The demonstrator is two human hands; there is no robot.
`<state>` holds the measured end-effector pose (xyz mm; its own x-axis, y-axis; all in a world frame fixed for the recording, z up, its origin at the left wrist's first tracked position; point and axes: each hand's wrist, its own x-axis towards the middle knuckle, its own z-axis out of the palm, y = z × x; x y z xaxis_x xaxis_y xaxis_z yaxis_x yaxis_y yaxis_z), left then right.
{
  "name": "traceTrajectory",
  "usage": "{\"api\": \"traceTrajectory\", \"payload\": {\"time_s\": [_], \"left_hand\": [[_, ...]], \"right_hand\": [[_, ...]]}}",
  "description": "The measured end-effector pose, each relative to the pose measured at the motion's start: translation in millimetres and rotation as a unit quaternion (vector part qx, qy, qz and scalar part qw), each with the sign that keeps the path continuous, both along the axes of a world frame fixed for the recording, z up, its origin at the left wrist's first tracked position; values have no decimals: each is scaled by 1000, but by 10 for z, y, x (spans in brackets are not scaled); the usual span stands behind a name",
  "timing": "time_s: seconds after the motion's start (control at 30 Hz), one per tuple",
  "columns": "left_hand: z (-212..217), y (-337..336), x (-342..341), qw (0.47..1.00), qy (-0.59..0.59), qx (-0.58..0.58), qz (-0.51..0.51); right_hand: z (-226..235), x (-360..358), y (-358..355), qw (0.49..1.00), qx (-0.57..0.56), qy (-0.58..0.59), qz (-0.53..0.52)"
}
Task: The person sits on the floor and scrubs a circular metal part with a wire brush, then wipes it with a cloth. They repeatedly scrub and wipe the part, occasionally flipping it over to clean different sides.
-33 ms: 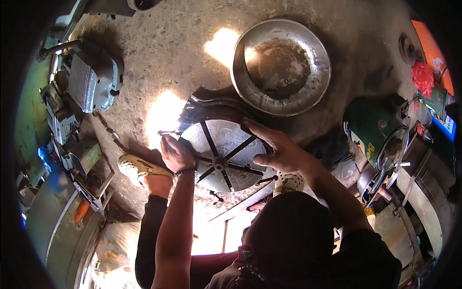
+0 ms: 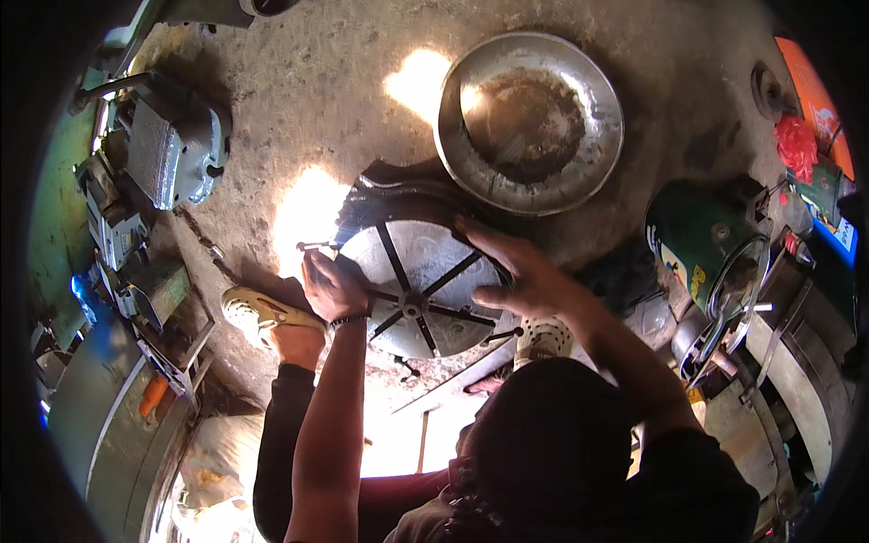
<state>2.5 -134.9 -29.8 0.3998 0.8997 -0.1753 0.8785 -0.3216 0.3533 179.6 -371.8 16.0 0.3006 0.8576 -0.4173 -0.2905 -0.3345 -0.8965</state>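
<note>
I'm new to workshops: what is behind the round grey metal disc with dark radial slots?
Beyond the disc is a dark, curved, ridged form, and farther back to the right a round silvery metal basin. The disc hides whatever sits right beneath it.

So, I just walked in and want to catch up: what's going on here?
Two bare hands are on a slotted metal disc. The left hand is curled at its left edge, beside a small rod; its grip is hard to make out. The right hand is spread at the right edge. A metal basin sits beyond the disc.
</note>
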Motion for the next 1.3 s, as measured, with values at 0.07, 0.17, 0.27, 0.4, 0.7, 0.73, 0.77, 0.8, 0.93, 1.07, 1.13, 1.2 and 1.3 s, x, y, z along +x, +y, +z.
{"api": "traceTrajectory", "payload": {"time_s": [0.07,0.17,0.27,0.4,0.7,0.73,0.77,0.8,0.93,1.07,1.13,1.2,1.3], "left_hand": [[-107,26,30,1000,1,21,-1],[-178,54,21,1000,-3,-9,-5],[-22,53,42,1000,4,-5,0],[-139,20,34,1000,-11,17,-4],[-135,13,60,998,-49,48,-14],[-93,-34,54,999,-39,34,-14],[-64,-34,123,999,-37,28,-11],[-94,-11,127,999,-38,34,-18],[-83,43,16,999,-29,35,-17],[-101,16,23,998,-30,44,-25],[-142,8,80,998,-37,43,-18],[-138,34,34,999,-23,31,-20],[-60,31,72,999,-31,40,-5]], "right_hand": [[-87,162,320,992,-32,-101,71],[-196,197,576,986,-31,-137,85],[-180,7,50,999,15,-46,6],[-147,112,355,992,-27,-104,68],[-140,7,-38,999,-23,-19,12],[-215,-18,120,1000,-6,10,-18],[-203,139,375,992,-13,-114,55],[-178,239,585,986,-31,-129,97],[-173,-8,94,993,-9,-104,55],[-139,7,98,995,-11,-95,35],[-193,187,512,986,-42,-133,90],[-166,162,518,989,-33,-109,90],[-206,-145,-183,999,47,-14,8]]}}
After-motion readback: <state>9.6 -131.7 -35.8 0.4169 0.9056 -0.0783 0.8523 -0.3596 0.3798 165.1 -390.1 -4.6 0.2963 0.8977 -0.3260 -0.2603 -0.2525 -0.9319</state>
